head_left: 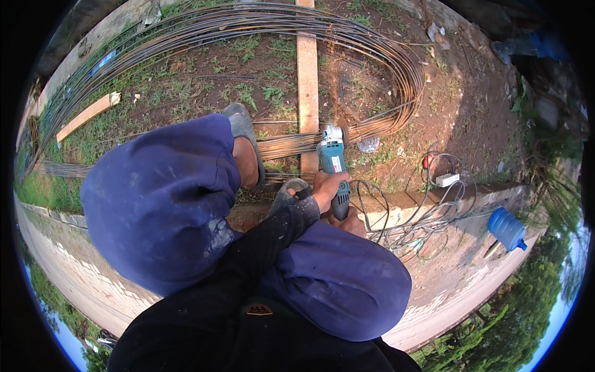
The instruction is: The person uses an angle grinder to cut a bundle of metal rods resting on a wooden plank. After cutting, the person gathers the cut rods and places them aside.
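Both my hands are on a teal angle grinder (332, 151) with a silver head. My left hand (329, 189) wraps round the middle of its body. At the rear end, my right hand (351, 222) is closed round the handle, partly hidden behind my right knee. The grinder's disc stands edge-on at a bundle of thin steel rods (372, 128), and an orange streak like sparks runs away from it up the picture. Beneath the rods lies a wooden plank (307, 80). My sandalled left foot (245, 152) rests on or beside the bundle.
The long rods (396, 68) loop round on the grassy soil. To the right are tangled cables (427, 217), a white power-socket box (447, 180) and a blue water jug (506, 228). A short wood piece (87, 118) lies at left. A low concrete edge (483, 193) runs nearby.
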`<state>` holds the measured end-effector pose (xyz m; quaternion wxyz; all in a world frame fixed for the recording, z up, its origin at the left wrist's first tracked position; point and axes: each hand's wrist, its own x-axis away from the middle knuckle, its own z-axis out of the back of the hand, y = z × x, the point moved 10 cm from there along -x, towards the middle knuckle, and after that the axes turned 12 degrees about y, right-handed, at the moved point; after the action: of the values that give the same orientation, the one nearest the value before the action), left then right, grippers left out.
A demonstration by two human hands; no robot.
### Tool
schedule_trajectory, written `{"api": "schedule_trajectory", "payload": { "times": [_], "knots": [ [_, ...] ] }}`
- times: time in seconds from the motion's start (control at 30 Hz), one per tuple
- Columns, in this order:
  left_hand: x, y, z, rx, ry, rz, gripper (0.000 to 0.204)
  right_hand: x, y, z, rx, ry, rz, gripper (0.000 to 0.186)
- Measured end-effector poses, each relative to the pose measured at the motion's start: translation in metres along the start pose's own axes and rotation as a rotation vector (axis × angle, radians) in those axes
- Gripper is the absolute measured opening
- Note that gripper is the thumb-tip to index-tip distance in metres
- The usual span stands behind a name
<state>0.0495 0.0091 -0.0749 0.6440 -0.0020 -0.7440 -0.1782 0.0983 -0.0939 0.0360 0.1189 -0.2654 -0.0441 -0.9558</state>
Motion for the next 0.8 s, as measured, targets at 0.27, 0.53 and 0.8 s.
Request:
{"api": "schedule_trajectory", "payload": {
  "times": [0.27,0.53,0.8],
  "knots": [
    [0.001,0.003,0.002,-0.011,0.025,0.008,0.021,0.0,-0.004,0.003,0.013,0.024,0.003,0.045],
    [0.002,0.007,0.001,-0.015,0.027,0.005,0.023,-0.002,-0.003,0.0,0.003,0.007,0.0,0.046],
    [-0.001,0.01,0.002,0.0,0.018,-0.026,0.023,-0.004,-0.006,0.001,0.022,0.038,0.007,0.044]
  ]
}}
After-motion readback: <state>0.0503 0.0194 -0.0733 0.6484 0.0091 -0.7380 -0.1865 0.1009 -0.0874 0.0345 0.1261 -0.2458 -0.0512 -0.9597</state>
